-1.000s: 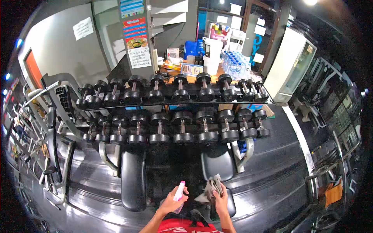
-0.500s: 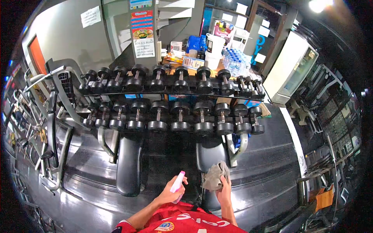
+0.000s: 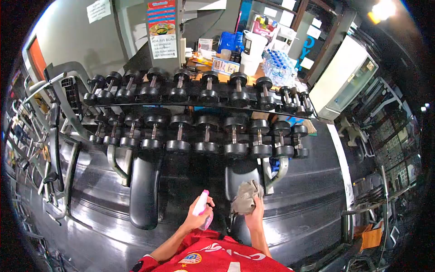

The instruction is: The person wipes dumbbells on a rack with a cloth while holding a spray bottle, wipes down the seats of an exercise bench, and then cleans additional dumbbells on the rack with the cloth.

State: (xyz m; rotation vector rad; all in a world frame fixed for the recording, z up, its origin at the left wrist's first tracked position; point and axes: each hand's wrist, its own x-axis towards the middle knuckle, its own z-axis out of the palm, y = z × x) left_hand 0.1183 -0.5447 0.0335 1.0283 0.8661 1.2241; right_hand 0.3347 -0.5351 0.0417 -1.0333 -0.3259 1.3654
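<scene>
Wrapped round a pink and white spray bottle [image 3: 200, 203], my left hand [image 3: 194, 218] is in front of the red shirt. My right hand [image 3: 255, 216] grips a crumpled grey-brown cloth [image 3: 246, 197], held up over the near part of a black bench. Ahead of both hands stands a two-tier rack of black dumbbells, with an upper row [image 3: 209, 87] and a lower row [image 3: 207, 134]. Neither hand touches the rack.
Black padded benches stand below the rack, one at the left [image 3: 145, 195] and one at the right [image 3: 243, 174]. Behind the rack is a counter with white buckets [image 3: 252, 52] and bottled water [image 3: 277, 66]. A glass-door fridge [image 3: 346, 81] stands at right, exercise machines [image 3: 56, 122] at left.
Both hands have come up slightly and shifted a little left, with the spray bottle and cloth still in them. The view has turned slightly.
</scene>
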